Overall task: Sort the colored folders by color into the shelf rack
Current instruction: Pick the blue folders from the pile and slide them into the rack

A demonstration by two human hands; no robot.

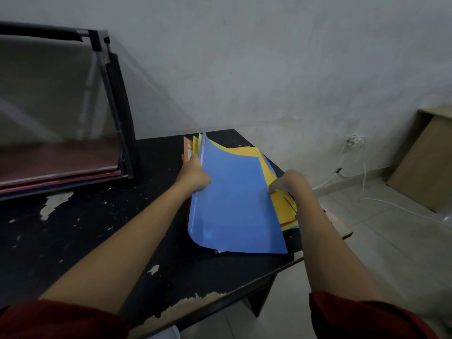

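While both arms reach in from the bottom edge of the frame, the person's left hand [193,176] grips the long left edge of a large blue plastic folder [234,211] at centre frame, its fingers curled around that edge. The right hand [285,183] pinches the folder's right edge, with the thumb tip on the blue cover and the fingers tucked out of sight beneath it. The cover bows upward between the two hands, and its near corner hangs close to the table's front edge.

Under the blue plastic folder lies a loose pile of yellow and orange folders [247,151]. Yellow sheets fan out to the right, and an orange edge stands up at the pile's upper left, just beyond the left hand. The pile rests on the far right corner of a black wooden table with chipped paint [97,241], which fills the lower left and middle of the frame.

At the upper left, a black metal shelf rack [115,99] stands on the same table, well apart from the pile. Dark red folders [61,162] lie flat on its lowest level; the rack looks blurred, so its other levels are hard to read.

Dark red sleeves [367,316] cover both upper arms at the bottom corners. At the right edge, a brown cardboard box [425,162] leans against the grey wall [269,57]. A white wall socket [354,140] sits left of the box, and a white cable [396,206] trails across the pale tiled floor [391,253] below it.
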